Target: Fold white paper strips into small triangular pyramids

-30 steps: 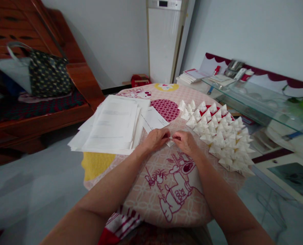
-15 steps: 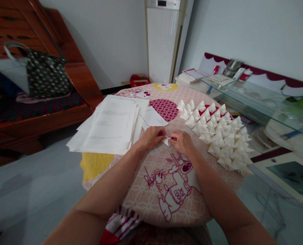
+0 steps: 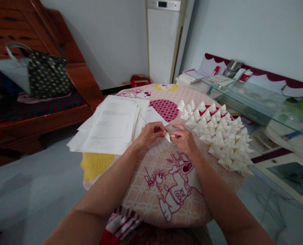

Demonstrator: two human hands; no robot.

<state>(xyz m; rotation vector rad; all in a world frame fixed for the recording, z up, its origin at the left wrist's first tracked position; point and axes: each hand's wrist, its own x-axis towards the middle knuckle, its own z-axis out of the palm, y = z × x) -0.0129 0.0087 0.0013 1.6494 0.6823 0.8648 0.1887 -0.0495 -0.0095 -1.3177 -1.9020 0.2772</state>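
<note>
A small folded white paper piece (image 3: 168, 136) is held between my two hands above the patterned tablecloth (image 3: 141, 190). My left hand (image 3: 153, 132) pinches its left side between thumb and fingers. On the other side, my right hand (image 3: 183, 137) grips its right edge, with the index finger lifted a little. Many pointed folded paper pieces (image 3: 218, 136) stand in close rows on the table to the right of my right hand. Left of my left hand lies a stack of white printed sheets (image 3: 110, 122), and a smaller sheet (image 3: 155, 115) rests just beyond it.
A glass shelf (image 3: 256, 98) with a metal container (image 3: 233, 68) and papers stands along the right. A wooden bench (image 3: 82, 85) with a patterned bag (image 3: 48, 73) is at the left. Behind the table is a tall white cabinet-like unit (image 3: 163, 44).
My right hand's fingers have opened out slightly and its index finger has risen. The folded paper piece has turned a little between my hands.
</note>
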